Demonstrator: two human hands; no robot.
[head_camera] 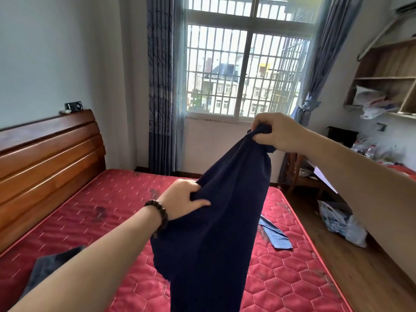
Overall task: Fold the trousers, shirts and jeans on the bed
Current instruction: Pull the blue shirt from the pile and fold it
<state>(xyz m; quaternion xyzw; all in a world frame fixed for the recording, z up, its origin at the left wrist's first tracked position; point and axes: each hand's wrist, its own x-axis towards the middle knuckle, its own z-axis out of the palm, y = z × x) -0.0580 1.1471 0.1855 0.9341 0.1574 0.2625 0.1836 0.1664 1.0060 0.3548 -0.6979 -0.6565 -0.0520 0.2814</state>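
While both hands grip it, navy garment (211, 233) hangs below fingers (262, 137).

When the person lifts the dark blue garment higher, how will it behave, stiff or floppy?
Probably floppy: the dark blue garment hangs in loose folds from the right hand and bunches in the left hand. It seems light, since a pinching grip holds it up. Its lower end may drag across the red mattress.

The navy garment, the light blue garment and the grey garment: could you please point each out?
navy garment (216, 233): head view, middle of its hanging cloth.
light blue garment (278, 238): head view, its flat end.
grey garment (48, 270): head view, its visible middle.
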